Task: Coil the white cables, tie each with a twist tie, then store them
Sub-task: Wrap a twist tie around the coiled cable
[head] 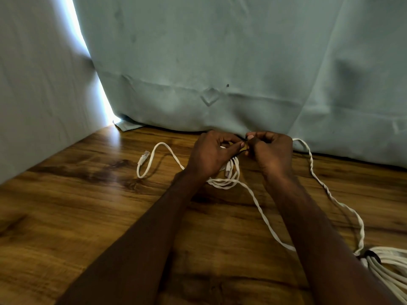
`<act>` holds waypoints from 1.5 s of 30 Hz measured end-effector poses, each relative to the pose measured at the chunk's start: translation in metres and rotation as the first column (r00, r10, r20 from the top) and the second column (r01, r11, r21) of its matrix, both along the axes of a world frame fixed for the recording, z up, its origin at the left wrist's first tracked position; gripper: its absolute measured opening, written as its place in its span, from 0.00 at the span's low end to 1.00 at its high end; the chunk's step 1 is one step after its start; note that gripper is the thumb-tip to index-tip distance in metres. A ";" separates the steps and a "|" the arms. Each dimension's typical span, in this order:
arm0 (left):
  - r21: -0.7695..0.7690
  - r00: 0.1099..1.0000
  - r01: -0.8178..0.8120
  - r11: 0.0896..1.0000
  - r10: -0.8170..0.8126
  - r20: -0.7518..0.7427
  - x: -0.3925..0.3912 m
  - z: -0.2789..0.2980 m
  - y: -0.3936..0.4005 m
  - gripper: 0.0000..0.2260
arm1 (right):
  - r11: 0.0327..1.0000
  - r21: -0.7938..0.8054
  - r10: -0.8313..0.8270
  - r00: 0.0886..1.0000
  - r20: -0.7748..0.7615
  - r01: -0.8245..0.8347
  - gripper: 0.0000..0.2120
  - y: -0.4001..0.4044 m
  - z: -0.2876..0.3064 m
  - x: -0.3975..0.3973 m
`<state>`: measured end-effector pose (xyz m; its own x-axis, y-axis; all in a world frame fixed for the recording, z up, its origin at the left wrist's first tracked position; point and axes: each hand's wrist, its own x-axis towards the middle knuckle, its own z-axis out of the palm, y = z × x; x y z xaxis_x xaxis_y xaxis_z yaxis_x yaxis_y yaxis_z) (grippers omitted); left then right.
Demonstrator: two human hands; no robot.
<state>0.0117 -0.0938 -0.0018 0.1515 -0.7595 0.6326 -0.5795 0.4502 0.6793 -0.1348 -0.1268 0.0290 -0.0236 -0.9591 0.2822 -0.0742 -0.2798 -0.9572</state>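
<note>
Left hand [209,154] and right hand [269,150] pinch a thin black twist tie [244,150] over looped white cable [229,180].

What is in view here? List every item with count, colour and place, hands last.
coiled cable: one, white, small coil on the table under the hands, loose end with a plug trailing left.
twist tie: one, dark, pinched between both hands above the coil.
tied bundle: one, white, bound by a dark tie, at the table's right edge, partly out of frame.
twisted cable: one, white, running from behind the right hand to the bundle.
table: one, brown wood grain.
curtain: teal, hanging behind the table.
left hand: one, pinching the tie.
right hand: one, pinching the tie.
</note>
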 end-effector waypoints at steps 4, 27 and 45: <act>-0.008 1.000 -0.018 1.000 0.018 0.006 -0.001 0.000 0.001 0.05 | 1.000 -0.019 -0.014 1.000 -0.013 0.014 0.03 0.002 -0.001 0.000; -0.008 0.996 -0.068 0.998 0.069 0.051 0.003 -0.001 -0.003 0.05 | 0.979 0.152 0.120 0.987 0.104 -0.135 0.02 0.010 0.011 -0.013; -0.065 0.984 0.080 0.995 -0.089 -0.156 0.007 0.001 -0.005 0.07 | 0.895 0.305 0.259 0.936 0.240 -0.326 0.08 0.009 0.008 -0.007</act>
